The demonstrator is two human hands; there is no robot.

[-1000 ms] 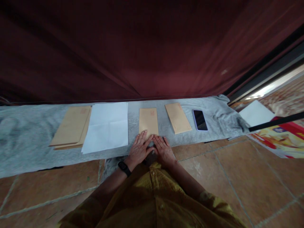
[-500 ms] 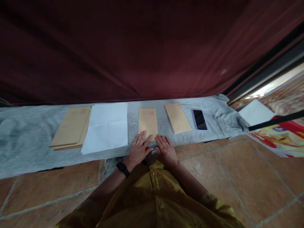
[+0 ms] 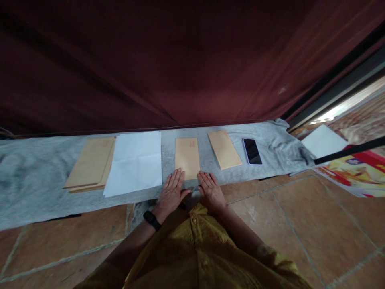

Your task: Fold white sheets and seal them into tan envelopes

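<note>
My left hand (image 3: 171,192) and my right hand (image 3: 210,189) lie flat, palms down and fingers apart, on the near edge of a grey cloth (image 3: 36,176) spread on the floor. Just beyond the fingertips lies a brown envelope (image 3: 187,157), lengthwise away from me. The left fingertips reach its near left corner; the right hand sits just right of its near edge. Neither hand holds anything. A black band (image 3: 151,220) circles my left wrist.
On the cloth lie a stack of brown envelopes (image 3: 90,167) at left, a white sheet (image 3: 136,161), another brown envelope (image 3: 224,149), and a dark phone (image 3: 252,151). A dark red curtain (image 3: 180,64) hangs behind. Printed paper (image 3: 357,170) and a white sheet (image 3: 323,140) lie at right on tiles.
Both hands have slid back toward me and slightly apart, off the near end of the middle envelope. Everything on the cloth has stayed put.
</note>
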